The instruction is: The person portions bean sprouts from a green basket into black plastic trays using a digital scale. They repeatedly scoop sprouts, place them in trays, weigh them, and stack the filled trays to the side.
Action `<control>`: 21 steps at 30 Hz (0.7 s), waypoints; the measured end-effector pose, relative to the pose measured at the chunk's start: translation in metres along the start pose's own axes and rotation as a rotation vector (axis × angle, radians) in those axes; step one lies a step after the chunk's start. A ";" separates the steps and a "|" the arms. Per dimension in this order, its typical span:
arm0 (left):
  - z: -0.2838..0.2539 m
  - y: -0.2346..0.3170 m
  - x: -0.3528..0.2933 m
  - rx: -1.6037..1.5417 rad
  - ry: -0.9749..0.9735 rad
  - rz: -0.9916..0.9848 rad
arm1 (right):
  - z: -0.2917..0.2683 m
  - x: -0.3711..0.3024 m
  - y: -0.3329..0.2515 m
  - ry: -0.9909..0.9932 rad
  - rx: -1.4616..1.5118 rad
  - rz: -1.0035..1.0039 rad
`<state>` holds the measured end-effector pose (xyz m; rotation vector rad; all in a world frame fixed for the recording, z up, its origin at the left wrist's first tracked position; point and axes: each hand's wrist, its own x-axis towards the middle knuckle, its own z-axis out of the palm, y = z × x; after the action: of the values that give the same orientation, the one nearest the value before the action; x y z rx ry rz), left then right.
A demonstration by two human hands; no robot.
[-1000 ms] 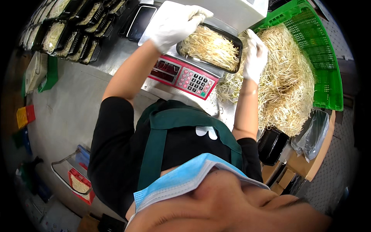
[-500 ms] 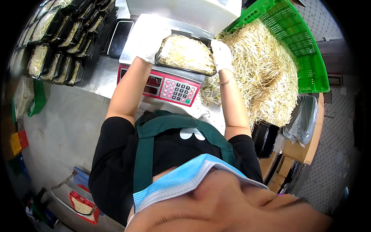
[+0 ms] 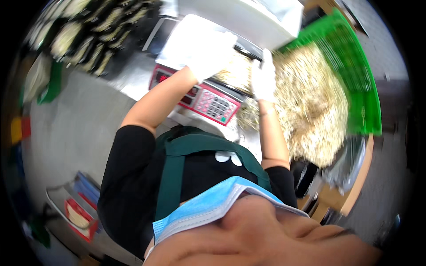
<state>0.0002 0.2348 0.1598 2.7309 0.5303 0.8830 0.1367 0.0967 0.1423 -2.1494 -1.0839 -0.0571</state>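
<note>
A black plastic tray (image 3: 242,74) of pale bean sprouts rests over the platform of a red-and-white electronic scale (image 3: 208,104). My left hand (image 3: 212,55), in a white glove, lies across the tray's left part with its fingers stretched out; it hides that end. At the tray's right end is my right hand (image 3: 265,82), also gloved in white. Its fingers reach away from me along the edge, with the thumb apart. Motion blur softens both hands and the sprouts.
To the right, a big heap of loose bean sprouts (image 3: 310,106) spills from a tipped green crate (image 3: 359,93). Filled black trays (image 3: 88,40) are stacked at the far left. A white box (image 3: 239,20) stands behind the scale, and black trays (image 3: 305,177) sit near my right elbow.
My left hand has moved from the tray's left end onto the sprouts. My right hand's fingers have straightened at the right end. The whole view has shifted and turned slightly.
</note>
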 end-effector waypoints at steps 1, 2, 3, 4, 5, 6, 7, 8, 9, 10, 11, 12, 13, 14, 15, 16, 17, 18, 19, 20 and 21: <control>-0.014 0.007 0.005 -0.146 0.060 -0.039 | 0.008 0.004 0.029 0.026 0.280 -0.010; -0.029 0.004 0.003 -0.283 0.128 -0.082 | 0.004 -0.002 0.028 0.052 0.452 0.022; -0.027 -0.010 -0.013 -0.433 0.196 -0.204 | 0.004 -0.007 0.044 0.053 0.487 0.071; -0.006 -0.031 -0.037 -0.586 0.280 -0.320 | 0.000 -0.014 0.053 -0.044 0.650 0.212; 0.004 -0.047 -0.048 -0.755 0.366 -0.420 | -0.006 -0.027 0.050 0.030 0.631 0.291; -0.012 -0.041 -0.066 -0.787 0.394 -0.446 | -0.019 -0.034 0.060 -0.144 0.684 0.434; -0.028 -0.031 -0.094 -0.829 0.406 -0.456 | -0.025 -0.039 0.066 -0.206 0.786 0.490; -0.028 -0.042 -0.137 -0.996 0.304 -0.585 | -0.026 -0.039 0.064 -0.310 0.890 0.526; -0.028 -0.035 -0.167 -1.091 0.348 -0.736 | -0.021 -0.043 0.054 -0.292 1.020 0.477; -0.045 -0.014 -0.183 -1.091 0.345 -0.929 | -0.017 -0.047 0.047 -0.274 1.151 0.432; -0.034 -0.024 -0.214 -1.113 0.310 -1.004 | -0.013 -0.045 0.035 -0.271 1.264 0.363; -0.042 -0.024 -0.232 -0.954 0.287 -1.037 | -0.017 -0.043 0.017 -0.316 1.325 0.401; -0.050 -0.027 -0.247 -0.986 0.353 -1.082 | -0.022 -0.042 -0.001 -0.364 1.387 0.442; -0.056 -0.032 -0.260 -1.016 0.405 -1.126 | -0.024 -0.043 -0.033 -0.340 1.397 0.419; -0.063 -0.039 -0.274 -1.051 0.465 -1.161 | -0.020 -0.043 -0.058 -0.316 1.404 0.387; -0.069 -0.047 -0.290 -1.049 0.481 -1.175 | -0.008 -0.036 -0.059 -0.549 1.553 0.323; -0.077 -0.053 -0.300 -1.052 0.531 -1.165 | 0.005 -0.029 -0.060 -0.797 1.661 0.272; -0.081 -0.058 -0.311 -1.062 0.570 -1.157 | 0.021 -0.033 -0.095 -0.684 1.629 0.401; -0.086 -0.064 -0.316 -1.067 0.576 -1.150 | 0.039 -0.035 -0.129 -0.544 1.603 0.543; -0.099 -0.065 -0.321 -1.007 0.543 -1.189 | 0.055 -0.030 -0.152 -0.648 1.677 0.499; -0.105 -0.072 -0.333 -1.018 0.575 -1.175 | 0.072 -0.026 -0.179 -0.755 1.749 0.445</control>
<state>-0.3330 0.1764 0.0475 0.9408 1.1561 1.0742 -0.0272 0.1923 0.1837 -0.6398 -0.4674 1.4177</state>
